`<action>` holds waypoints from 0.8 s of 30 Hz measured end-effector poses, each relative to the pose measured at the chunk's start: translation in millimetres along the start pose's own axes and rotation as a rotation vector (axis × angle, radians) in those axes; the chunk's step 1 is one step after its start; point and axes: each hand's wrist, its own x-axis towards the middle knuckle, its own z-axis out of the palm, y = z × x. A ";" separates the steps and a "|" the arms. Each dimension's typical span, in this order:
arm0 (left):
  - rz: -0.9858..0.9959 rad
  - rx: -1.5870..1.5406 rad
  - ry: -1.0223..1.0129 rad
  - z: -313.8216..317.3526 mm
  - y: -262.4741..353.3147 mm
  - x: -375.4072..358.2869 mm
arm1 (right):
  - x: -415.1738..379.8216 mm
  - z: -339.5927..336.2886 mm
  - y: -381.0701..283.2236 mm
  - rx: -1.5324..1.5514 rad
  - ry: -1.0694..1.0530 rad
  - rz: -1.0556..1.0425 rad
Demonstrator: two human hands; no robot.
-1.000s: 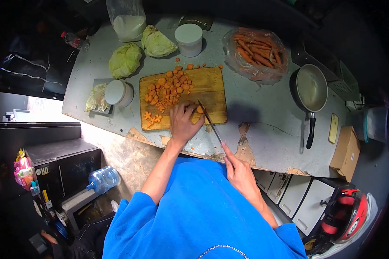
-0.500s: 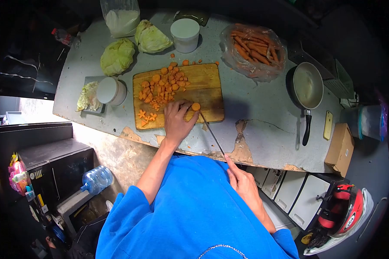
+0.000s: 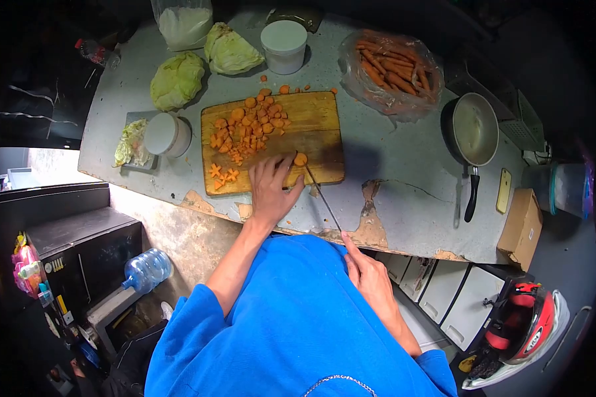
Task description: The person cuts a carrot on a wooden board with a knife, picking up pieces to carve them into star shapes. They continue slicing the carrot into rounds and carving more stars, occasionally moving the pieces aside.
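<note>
My left hand [image 3: 270, 188] rests over the lower middle of the wooden cutting board [image 3: 318, 129]. Its fingers are stretched out, with the thumb spread away from them and nothing visibly gripped. Just right of its fingertips lies a round carrot slice [image 3: 300, 159]. My right hand [image 3: 372, 278] is closed around the handle end of a long thin knife [image 3: 326, 204], whose tip reaches the board beside that slice. Chopped carrot pieces [image 3: 251, 126] form a heap on the board's left half. Several cross-shaped carrot pieces [image 3: 225, 176] sit near its lower left corner.
Behind the board stand two cabbage pieces [image 3: 177, 81] and a white lidded tub [image 3: 284, 46]. Another tub [image 3: 167, 134] is at the left. A plastic bag of carrots [image 3: 397, 73], a frying pan [image 3: 473, 129] and a phone [image 3: 503, 190] occupy the right side.
My left thumb and fingers have spread a little farther apart near the slice. The knife and my right hand have barely moved, and the view has shifted slightly.
</note>
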 end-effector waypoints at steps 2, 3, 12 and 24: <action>-0.040 0.007 -0.040 1.0 5.2 -11.1 | 0.0 2.5 1.8 0.012 0.017 -0.014; -0.012 0.046 -0.046 3.2 6.5 -16.8 | -0.4 3.9 2.2 0.024 0.033 -0.031; 0.007 0.090 -0.132 3.6 5.6 -25.3 | 0.5 6.3 -1.5 0.027 0.027 -0.002; 0.030 0.111 -0.172 0.6 6.7 -25.6 | -1.7 9.4 -11.7 0.033 -0.035 0.100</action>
